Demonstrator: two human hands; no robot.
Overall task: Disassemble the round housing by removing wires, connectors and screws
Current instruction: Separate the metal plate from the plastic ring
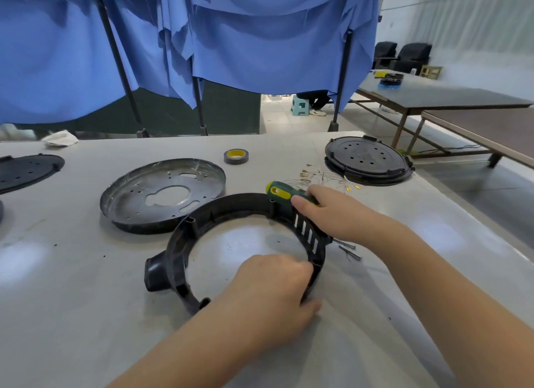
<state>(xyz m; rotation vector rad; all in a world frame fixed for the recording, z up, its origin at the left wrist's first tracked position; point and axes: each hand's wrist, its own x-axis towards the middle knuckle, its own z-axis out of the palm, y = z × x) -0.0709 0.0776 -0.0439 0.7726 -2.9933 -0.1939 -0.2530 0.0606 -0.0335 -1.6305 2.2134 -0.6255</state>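
Two hands on the job right now. Black round housing sitting flat near the middle of the grey table, basically stripped down to a bare ring with a slotted wall on the right and a stubby spout on the left. Left hand clamped over the near rim, fingers curled inside the ring, pinning it down. Right hand wrapped around a green-and-yellow screwdriver, handle poking out toward the far rim; tip hidden, so can't tell if it's seated in anything. Looks like the screw stage, and late in it. Probably hunting the last fastener by the slotted section. Next move needs the tip square in the screw head and the ring kept from spinning.

Just behind, touching the ring's far-left edge: metal pan, upside up, full of holes. Loose screws right beside the housing on the right. Pulled wires with yellow connectors further back, next to a black lid. Roll of tape beyond the pan, blue cloth hanging behind.
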